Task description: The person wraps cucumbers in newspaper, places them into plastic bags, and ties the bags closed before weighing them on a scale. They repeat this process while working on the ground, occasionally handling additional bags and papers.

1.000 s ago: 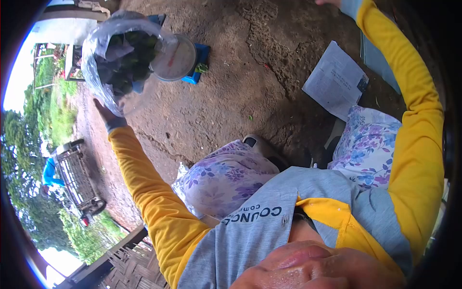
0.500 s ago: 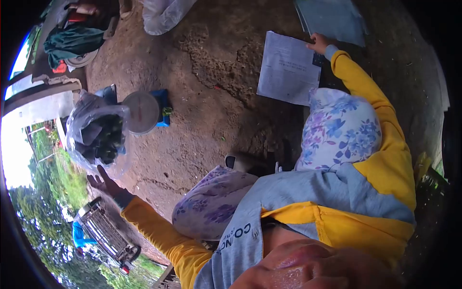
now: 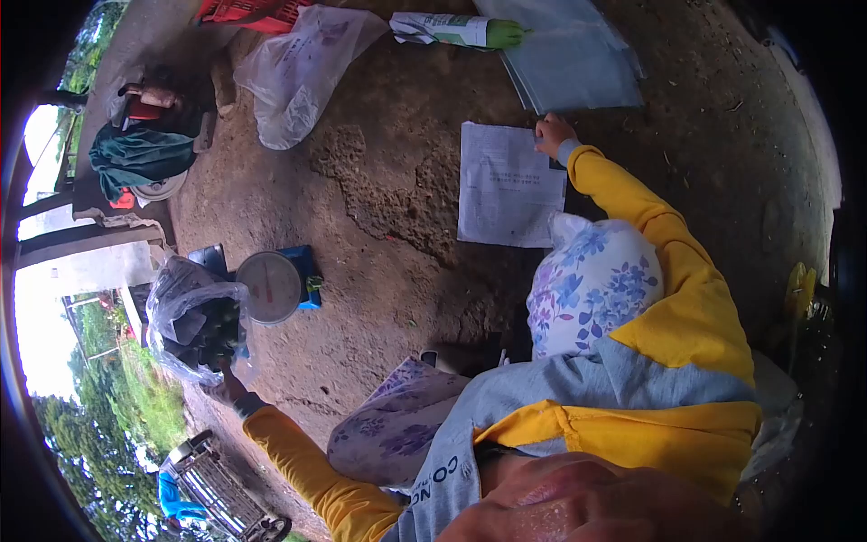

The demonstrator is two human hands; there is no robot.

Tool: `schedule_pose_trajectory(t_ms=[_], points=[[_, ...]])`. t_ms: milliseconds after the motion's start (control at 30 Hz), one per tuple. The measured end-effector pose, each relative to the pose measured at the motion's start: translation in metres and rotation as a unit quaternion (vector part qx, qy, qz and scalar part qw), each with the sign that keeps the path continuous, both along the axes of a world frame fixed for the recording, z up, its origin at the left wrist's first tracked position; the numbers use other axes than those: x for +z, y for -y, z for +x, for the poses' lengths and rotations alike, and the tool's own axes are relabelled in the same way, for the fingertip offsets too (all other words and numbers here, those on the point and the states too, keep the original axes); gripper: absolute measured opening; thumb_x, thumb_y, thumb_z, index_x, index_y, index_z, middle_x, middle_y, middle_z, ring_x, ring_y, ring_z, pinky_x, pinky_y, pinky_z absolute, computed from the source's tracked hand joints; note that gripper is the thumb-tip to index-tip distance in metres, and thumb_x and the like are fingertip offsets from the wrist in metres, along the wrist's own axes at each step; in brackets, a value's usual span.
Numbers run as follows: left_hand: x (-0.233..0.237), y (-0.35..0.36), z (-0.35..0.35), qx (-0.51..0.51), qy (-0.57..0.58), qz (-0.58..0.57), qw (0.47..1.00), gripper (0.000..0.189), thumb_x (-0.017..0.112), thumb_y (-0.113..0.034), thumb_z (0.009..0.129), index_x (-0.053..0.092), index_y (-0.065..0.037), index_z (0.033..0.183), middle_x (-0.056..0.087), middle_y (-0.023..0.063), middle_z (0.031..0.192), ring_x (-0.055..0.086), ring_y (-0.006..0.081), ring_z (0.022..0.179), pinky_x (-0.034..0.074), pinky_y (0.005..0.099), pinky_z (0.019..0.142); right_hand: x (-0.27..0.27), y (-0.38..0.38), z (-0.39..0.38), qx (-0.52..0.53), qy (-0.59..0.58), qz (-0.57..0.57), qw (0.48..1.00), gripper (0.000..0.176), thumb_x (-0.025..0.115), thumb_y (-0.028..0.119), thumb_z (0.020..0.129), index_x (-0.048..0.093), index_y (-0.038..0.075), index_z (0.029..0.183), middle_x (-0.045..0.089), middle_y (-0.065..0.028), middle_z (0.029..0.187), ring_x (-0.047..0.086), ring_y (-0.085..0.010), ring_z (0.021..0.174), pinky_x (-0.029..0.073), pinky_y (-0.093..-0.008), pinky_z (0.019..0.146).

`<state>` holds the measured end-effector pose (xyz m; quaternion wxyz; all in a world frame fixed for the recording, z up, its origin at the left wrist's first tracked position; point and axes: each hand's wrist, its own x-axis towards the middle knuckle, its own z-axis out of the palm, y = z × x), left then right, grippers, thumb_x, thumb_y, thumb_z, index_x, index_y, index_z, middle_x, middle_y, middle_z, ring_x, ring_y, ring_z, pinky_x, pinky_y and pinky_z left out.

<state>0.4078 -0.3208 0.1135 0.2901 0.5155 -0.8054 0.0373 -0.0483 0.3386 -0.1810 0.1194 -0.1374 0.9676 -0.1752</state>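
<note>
On the left, my left hand (image 3: pixel 226 384) is at the lower rim of a clear plastic bag (image 3: pixel 194 294) with dark green contents. Its fingers look closed on the bag's edge, partly hidden. A blue scale with a round dial (image 3: pixel 271 287) stands right beside the bag. Across the ground, my right hand (image 3: pixel 553 137) has its fingers closed at the upper right corner of a printed sheet of paper (image 3: pixel 510 194). Just beyond that hand lies a stack of clear plastic sheets (image 3: pixel 578 59).
A green vegetable in a printed wrapper (image 3: pixel 452 30) touches the plastic sheets. A whitish plastic bag (image 3: pixel 302 77) and a red bag (image 3: pixel 257 13) lie farther off. Dark green cloth (image 3: pixel 140 158) is at the left. Outside, a person in blue (image 3: pixel 176 497) is by a cart (image 3: pixel 221 488).
My left hand, spread below the clear bag before, has come up against its rim. My right hand stays at the paper's corner. The view has shifted, bringing the wrapped vegetable into sight.
</note>
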Motion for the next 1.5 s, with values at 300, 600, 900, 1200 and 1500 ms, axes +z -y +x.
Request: schedule_pose_trajectory(t_ms=[300, 600, 900, 1200, 1500], points=[[-0.005, 0.028, -0.01, -0.01, -0.097, 0.084, 0.992, 0.088, 0.072, -0.045, 0.066, 0.035, 0.011, 0.122, 0.047, 0.0241, 0.116, 0.046, 0.0342, 0.11, 0.037, 0.0374, 0.093, -0.006, -0.003, -0.013, 0.033, 0.035, 0.02, 0.999, 0.033, 0.072, 0.029, 0.064, 0.06, 0.003, 0.079, 0.063, -0.0144, 0.081, 0.06, -0.0312, 0.081, 0.046, -0.0398, 0.073], [-0.007, 0.028, -0.031, 0.01, 0.06, -0.034, 0.998, 0.07, 0.051, -0.054, 0.077, 0.055, 0.009, 0.105, 0.043, 0.0249, 0.125, 0.037, 0.0325, 0.12, 0.025, 0.0363, 0.103, 0.005, -0.086, -0.098, -0.142, -0.06, 0.005, 0.988, 0.04, 0.067, 0.036, 0.068, 0.061, 0.003, 0.091, 0.062, -0.0162, 0.084, 0.061, -0.0296, 0.08, 0.047, -0.0392, 0.071], [0.039, 0.009, -0.095, 0.026, -0.149, -0.063, 0.986, 0.085, 0.065, -0.046, 0.065, 0.034, 0.001, 0.128, 0.039, 0.0199, 0.13, 0.035, 0.029, 0.123, 0.027, 0.0354, 0.102, 0.134, 0.039, -0.105, 0.163, 0.025, -0.083, 0.983, 0.044, 0.067, 0.029, 0.073, 0.057, 0.001, 0.104, 0.061, -0.0143, 0.097, 0.059, -0.0264, 0.089, 0.046, -0.0335, 0.079], [0.091, -0.008, -0.085, -0.095, -0.052, -0.05, 0.993, 0.047, 0.057, -0.046, 0.071, 0.063, -0.009, 0.1, 0.062, 0.0151, 0.098, 0.058, 0.0311, 0.092, 0.045, 0.0402, 0.08, 0.251, 0.362, 0.112, 0.353, 0.373, -0.217, 0.83, 0.044, 0.059, 0.033, 0.081, 0.05, 0.007, 0.115, 0.057, -0.005, 0.101, 0.055, -0.0152, 0.089, 0.045, -0.0314, 0.076], [0.084, -0.001, -0.097, -0.144, -0.116, -0.087, 0.979, 0.021, 0.048, -0.017, 0.08, 0.056, -0.004, 0.065, 0.053, 0.0113, 0.062, 0.055, 0.029, 0.064, 0.046, 0.0386, 0.063, 0.187, 0.584, 0.28, 0.109, 0.672, -0.425, 0.597, 0.075, 0.065, 0.05, 0.072, 0.036, 0.008, 0.127, 0.036, -0.0129, 0.128, 0.033, -0.0317, 0.12, 0.035, -0.0574, 0.087]])
